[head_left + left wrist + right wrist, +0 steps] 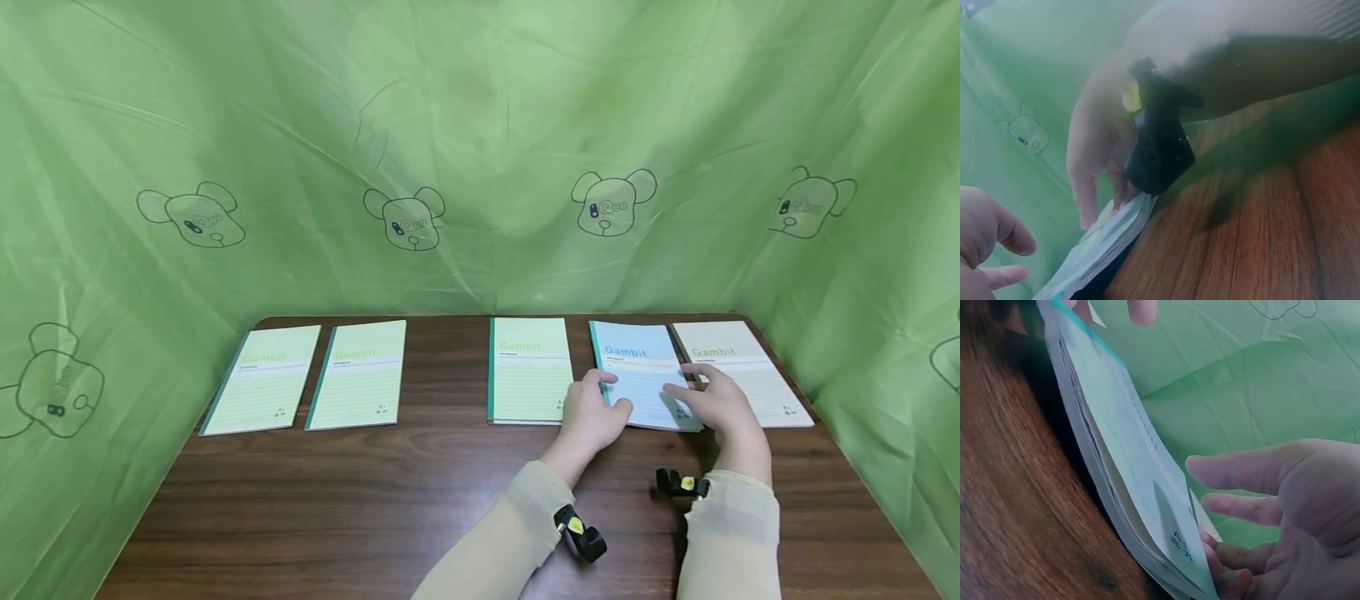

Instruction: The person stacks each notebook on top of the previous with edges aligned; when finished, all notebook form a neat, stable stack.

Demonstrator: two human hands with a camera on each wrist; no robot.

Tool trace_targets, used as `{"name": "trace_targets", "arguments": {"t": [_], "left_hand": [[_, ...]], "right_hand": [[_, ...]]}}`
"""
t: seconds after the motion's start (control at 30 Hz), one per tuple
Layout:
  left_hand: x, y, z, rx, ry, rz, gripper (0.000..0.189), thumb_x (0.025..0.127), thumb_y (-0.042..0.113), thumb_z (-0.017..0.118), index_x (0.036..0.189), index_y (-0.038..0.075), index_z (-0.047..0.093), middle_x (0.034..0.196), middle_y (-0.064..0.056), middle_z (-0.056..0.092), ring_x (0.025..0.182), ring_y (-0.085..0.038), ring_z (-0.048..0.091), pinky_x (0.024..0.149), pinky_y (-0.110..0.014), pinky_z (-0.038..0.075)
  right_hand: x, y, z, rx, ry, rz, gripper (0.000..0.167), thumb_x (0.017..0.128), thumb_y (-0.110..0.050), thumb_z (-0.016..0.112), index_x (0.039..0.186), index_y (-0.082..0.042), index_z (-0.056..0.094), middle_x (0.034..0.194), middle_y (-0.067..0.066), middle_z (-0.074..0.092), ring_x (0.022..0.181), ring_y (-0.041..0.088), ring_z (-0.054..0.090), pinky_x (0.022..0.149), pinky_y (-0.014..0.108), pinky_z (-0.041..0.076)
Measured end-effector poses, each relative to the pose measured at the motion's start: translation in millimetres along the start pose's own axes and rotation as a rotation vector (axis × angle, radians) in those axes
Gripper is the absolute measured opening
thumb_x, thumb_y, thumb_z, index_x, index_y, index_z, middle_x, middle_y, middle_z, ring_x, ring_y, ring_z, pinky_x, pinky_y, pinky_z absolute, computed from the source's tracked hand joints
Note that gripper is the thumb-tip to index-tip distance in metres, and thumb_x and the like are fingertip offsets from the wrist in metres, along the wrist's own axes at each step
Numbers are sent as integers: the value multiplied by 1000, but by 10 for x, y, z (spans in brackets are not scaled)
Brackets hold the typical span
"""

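A blue Gambit notebook (637, 367) with a teal spine lies at the right of the row. My left hand (596, 412) is at its left edge, thumb and forefinger spread apart over the spine side. Across from it, my right hand (723, 404) is at the right edge. In the right wrist view, the right hand's (1310, 500) lower fingers touch the edge of the notebook (1129, 450) while the thumb stays clear of the cover. Its pages bow slightly. In the left wrist view, the left hand's (985, 244) thumb is also clear of the cover.
A pale Gambit notebook (742, 371) lies close on the right, partly behind my right hand. To the left lie three greenish notebooks: a near one (528, 371), then two more (356, 375) (262, 379). Green cloth (480, 125) surrounds the brown table (337, 517).
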State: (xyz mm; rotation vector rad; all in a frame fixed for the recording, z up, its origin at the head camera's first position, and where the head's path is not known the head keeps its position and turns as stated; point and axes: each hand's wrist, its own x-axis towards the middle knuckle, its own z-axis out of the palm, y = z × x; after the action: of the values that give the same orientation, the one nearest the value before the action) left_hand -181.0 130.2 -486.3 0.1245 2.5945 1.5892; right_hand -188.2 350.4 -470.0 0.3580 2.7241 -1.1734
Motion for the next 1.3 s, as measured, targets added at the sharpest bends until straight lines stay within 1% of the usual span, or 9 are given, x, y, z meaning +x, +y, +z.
{"name": "trace_targets", "arguments": {"t": [0.17, 0.3, 0.47, 0.6, 0.83, 0.97, 1.07, 1.2, 1.3], "left_hand": [[30, -22, 16, -124, 37, 15, 38, 85, 5, 77, 122, 14, 74, 103, -2, 64, 83, -5, 59, 79, -24, 51], [38, -7, 23, -252, 68, -27, 39, 81, -4, 76, 117, 13, 75, 99, -1, 64, 72, -2, 60, 70, -23, 52], [37, 33, -31, -327, 60, -93, 34, 87, -4, 78, 115, 15, 77, 103, 1, 69, 73, -5, 62, 65, -25, 53], [72, 72, -131, -415, 41, -94, 32, 91, -4, 78, 118, 13, 78, 110, 1, 70, 79, -8, 65, 67, -27, 55], [144, 107, -349, -546, 24, -78, 34, 94, -8, 74, 124, 9, 77, 114, -2, 76, 83, -12, 67, 72, -29, 54], [183, 106, -488, -548, 12, -72, 36, 94, -7, 73, 125, 12, 77, 112, 1, 76, 76, -12, 60, 70, -29, 51], [205, 100, -605, -481, 8, -58, 37, 95, -5, 73, 126, 15, 77, 112, 2, 74, 70, -12, 55, 65, -29, 48], [237, 69, -776, -312, 3, -11, 35, 97, 2, 74, 127, 19, 77, 117, 1, 72, 74, -11, 63, 62, -28, 51], [270, 32, -928, -240, -10, 39, 32, 97, 4, 75, 126, 18, 77, 120, -2, 73, 80, -11, 68, 65, -32, 57]], "right_hand": [[22, 29, 3, 49, -35, 9, 69, 106, -30, 71, 158, 8, 45, 143, 37, 52, 119, 40, 52, 80, 32, 48], [46, 25, 32, 65, -55, 15, 75, 105, -32, 74, 160, 8, 42, 147, 36, 51, 123, 39, 52, 82, 29, 48], [32, -4, 40, 78, -72, 7, 77, 105, -37, 75, 159, 8, 44, 146, 34, 53, 122, 37, 55, 82, 27, 49], [3, -39, 33, 126, -91, -9, 79, 107, -42, 71, 160, 8, 43, 145, 33, 55, 111, 24, 59, 78, 25, 52], [7, -120, 88, 339, -134, -79, 81, 110, -39, 67, 169, 1, 29, 144, 28, 56, 98, 4, 63, 81, 23, 56], [8, -170, 96, 405, -82, -126, 71, 110, -30, 69, 165, 2, 39, 121, 2, 69, 96, 0, 63, 81, 19, 54], [27, -213, 109, 441, -46, -142, 67, 108, -24, 72, 163, 3, 43, 108, -14, 69, 94, -2, 64, 79, 18, 54], [49, -292, 152, 423, -36, -168, 65, 107, -22, 74, 161, 2, 47, 112, -7, 73, 92, -1, 65, 78, 20, 54], [56, -364, 197, 402, -32, -202, 63, 106, -21, 75, 160, 1, 50, 117, 0, 74, 95, 1, 66, 80, 21, 55]]}}
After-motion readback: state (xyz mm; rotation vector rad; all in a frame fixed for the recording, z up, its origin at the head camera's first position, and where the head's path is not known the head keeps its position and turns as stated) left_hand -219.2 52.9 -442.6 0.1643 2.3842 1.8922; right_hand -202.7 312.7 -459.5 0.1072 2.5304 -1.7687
